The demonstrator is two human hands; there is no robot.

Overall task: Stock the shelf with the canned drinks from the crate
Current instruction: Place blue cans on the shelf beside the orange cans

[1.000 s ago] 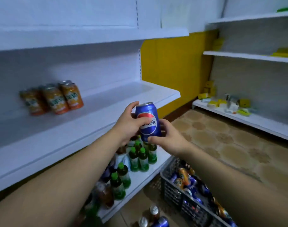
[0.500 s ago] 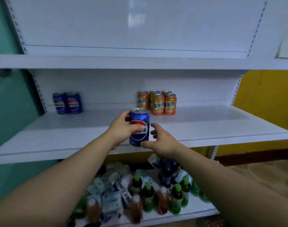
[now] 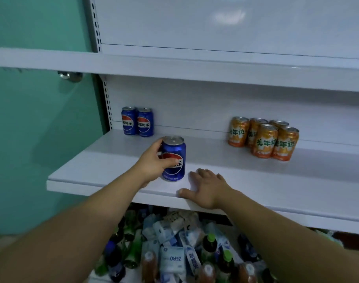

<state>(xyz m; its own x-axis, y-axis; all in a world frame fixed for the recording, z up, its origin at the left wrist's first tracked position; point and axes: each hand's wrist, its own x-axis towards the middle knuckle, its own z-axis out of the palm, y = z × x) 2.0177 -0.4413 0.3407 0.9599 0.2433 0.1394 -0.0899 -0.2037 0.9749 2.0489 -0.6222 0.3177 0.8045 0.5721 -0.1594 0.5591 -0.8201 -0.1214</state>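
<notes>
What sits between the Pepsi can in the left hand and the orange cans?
Nothing: in the head view only bare white shelf separates the Pepsi can from the orange cans; the right hand rests nearer the front.

Bare forearms — left hand, right hand — short, rounded fingers

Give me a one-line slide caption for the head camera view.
Left hand holds a blue can upright at the white shelf; right hand rests flat on its front edge.
</notes>
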